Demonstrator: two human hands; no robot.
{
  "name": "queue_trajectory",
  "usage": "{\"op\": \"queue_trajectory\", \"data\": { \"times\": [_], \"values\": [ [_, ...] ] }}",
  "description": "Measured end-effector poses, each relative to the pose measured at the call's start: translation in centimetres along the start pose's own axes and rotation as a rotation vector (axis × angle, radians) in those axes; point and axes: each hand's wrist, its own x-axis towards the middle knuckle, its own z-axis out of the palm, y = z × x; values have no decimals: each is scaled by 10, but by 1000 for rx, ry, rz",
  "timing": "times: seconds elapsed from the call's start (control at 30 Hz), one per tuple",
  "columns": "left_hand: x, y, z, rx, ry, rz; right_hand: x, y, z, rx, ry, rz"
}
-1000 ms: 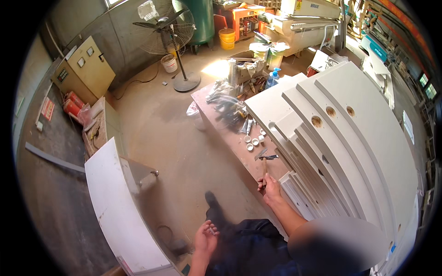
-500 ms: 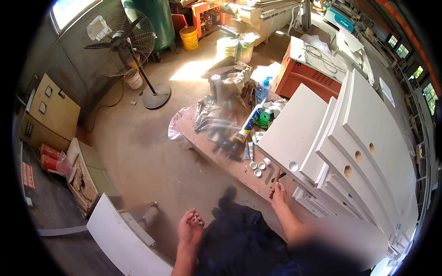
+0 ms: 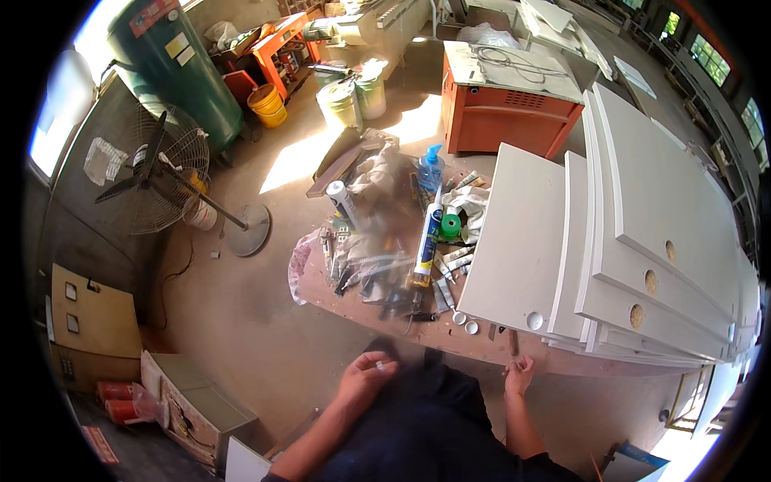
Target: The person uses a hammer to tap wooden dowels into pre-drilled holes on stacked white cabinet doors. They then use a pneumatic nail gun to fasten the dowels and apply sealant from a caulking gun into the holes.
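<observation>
My left hand is held in front of my body, its fingers curled around a small white piece too small to name. At the near edge of the low reddish table, my right hand has its fingers closed. A thin brown stick-like piece stretches away just beyond those fingertips; whether they grip it I cannot tell. Close by are small white round caps and squeezed tubes. Farther back on the table lie a sealant cartridge, a green roll and a blue pump bottle.
Stacked white panels, some with round holes, overhang the table's right side. A standing fan and a green tank stand left. Buckets and an orange-red cabinet stand farther back. A low box is at lower left.
My view has shifted, bringing the table and panels more squarely in front. My left hand has come up and inward toward the table. The right hand remains by the table edge, fingers closed.
</observation>
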Motion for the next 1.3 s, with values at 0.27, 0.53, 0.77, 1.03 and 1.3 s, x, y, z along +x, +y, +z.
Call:
{"op": "queue_trajectory", "data": {
  "times": [0.27, 0.53, 0.77, 1.03, 1.3],
  "values": [
    [81, 73, 50, 651, -545, -155, -180, 27, -19, 247, 226, 477],
    [226, 16, 83, 1537, -851, 660, -349, 64, 37, -138, 38, 426],
    [293, -35, 143, 1499, -810, 789, -421, 122, 44, -322, 146, 474],
    [268, -8, 99, 1364, -896, 701, -423, 136, 42, -252, 150, 380],
    [224, 51, -102, 1468, -752, 340, -383, 29, 46, -300, 91, 546]
  ]
}}
